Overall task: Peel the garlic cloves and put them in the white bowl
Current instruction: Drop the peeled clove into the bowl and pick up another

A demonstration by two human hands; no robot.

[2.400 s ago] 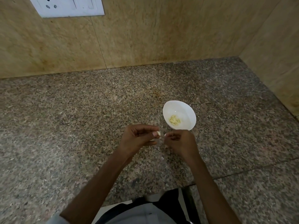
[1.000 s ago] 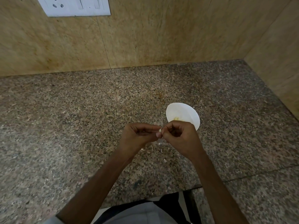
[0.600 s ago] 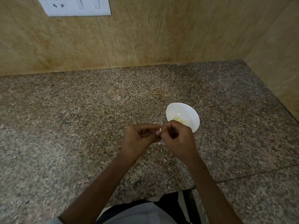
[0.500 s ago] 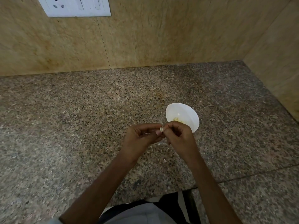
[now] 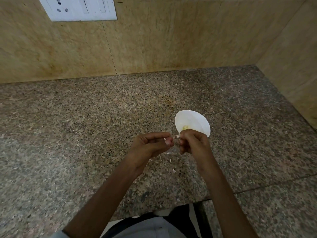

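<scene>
Garlic clove [image 5: 165, 139] is staying pinched at the fingertips of the left hand [image 5: 151, 146], just at eight o'clock of the white bowl [image 5: 192, 117]. I'm seeing the right hand [image 5: 193, 143], pinching a skin shred [image 5: 177, 136], pulling away where both were touching a moment ago. Peel is coming off, I'm judging.

The left forearm [image 5: 109, 191] and right forearm [image 5: 221, 191] are bare, as are the left hand [image 5: 151, 146] and right hand [image 5: 194, 143]. The edge of a pale grey sleeve [image 5: 57, 235] shows high on the left arm. Below the near edge of the worktop [image 5: 85, 134], a light grey garment [image 5: 145, 228] covers the torso, marked with one small dark dot, and a black fabric panel [image 5: 179, 214] lies along its upper side.
</scene>
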